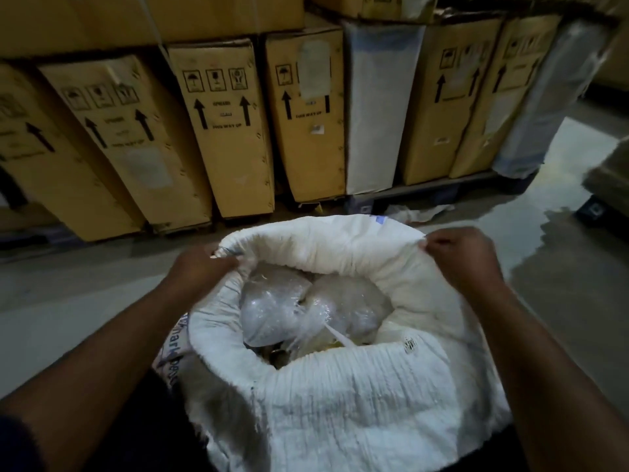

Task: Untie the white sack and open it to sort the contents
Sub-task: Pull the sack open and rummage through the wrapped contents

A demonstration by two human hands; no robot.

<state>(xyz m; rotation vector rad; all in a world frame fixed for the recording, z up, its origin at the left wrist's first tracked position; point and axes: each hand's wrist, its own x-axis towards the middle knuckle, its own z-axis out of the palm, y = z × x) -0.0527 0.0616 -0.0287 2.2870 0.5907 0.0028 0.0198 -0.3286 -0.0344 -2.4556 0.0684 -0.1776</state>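
The white woven sack (340, 396) stands on the floor right in front of me, its mouth wide and its rim rolled outward. My left hand (200, 270) grips the rim at the left, where a thin tie string shows by the fingers. At the right side of the rim, my right hand (459, 257) pinches the fabric. Inside lie clear plastic bags (282, 301) filled with pale material, with some yellowish items half hidden beneath them.
A row of tall cardboard boxes (224, 131) with arrow markings leans on a dark pallet (425, 194) just behind the sack. A white wrapped package (374, 107) stands among them. Crumpled plastic (418, 212) lies on the glossy grey floor (561, 267); another pallet corner (595, 209) sits at far right.
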